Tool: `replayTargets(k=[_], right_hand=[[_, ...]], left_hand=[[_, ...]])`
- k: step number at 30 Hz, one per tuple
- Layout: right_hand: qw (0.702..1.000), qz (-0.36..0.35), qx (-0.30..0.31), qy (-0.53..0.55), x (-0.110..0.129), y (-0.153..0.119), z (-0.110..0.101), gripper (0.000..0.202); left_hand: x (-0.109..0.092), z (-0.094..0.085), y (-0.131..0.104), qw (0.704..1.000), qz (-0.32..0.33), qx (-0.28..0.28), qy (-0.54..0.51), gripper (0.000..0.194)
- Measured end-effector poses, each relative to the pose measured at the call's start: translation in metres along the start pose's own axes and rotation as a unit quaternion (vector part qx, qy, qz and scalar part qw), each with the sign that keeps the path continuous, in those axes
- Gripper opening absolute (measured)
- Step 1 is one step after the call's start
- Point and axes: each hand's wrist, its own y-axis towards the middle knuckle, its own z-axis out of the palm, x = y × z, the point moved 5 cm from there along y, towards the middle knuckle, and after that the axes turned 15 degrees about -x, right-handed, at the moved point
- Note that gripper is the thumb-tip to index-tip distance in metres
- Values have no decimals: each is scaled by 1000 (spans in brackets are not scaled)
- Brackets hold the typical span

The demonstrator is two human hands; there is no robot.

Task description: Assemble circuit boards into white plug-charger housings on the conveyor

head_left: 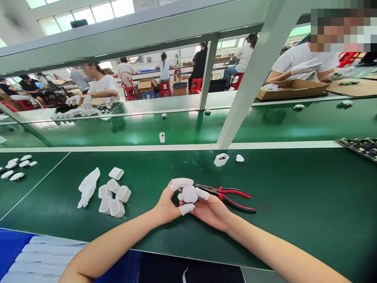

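Note:
Both of my hands meet over the green table, with white covers on the fingertips. Between them is a small white rounded-square piece [190, 194] with a dark edge. My left hand [171, 202] grips it from the left, finger above and thumb below. From the right, my right hand [210, 207] has its fingers closed on the same piece. Pliers with red and black handles [235, 196] lie just right of the piece, their jaws close to my right fingers. Several hollow white casings [117, 208] stand to the left, beside a crumpled white glove [88, 188].
A white casing [221, 159] and a small white part [240, 158] lie near the metal rail [165, 148]. White-topped parts [17, 176] are at far left. A slanted post [247, 74] rises behind. Beyond the belt [132, 129], other people sit working.

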Motion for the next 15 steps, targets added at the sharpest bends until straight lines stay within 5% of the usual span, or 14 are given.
replayTargets(k=[4, 15], right_hand=[[999, -37, -3, -22, -2, 1, 1, 23], [1000, -11, -27, -8, -9, 2, 0, 21]], left_hand=[[4, 3, -3, 1000, -25, -1, 16, 64], [2, 2, -2, 1000, 12, -17, 14, 51]])
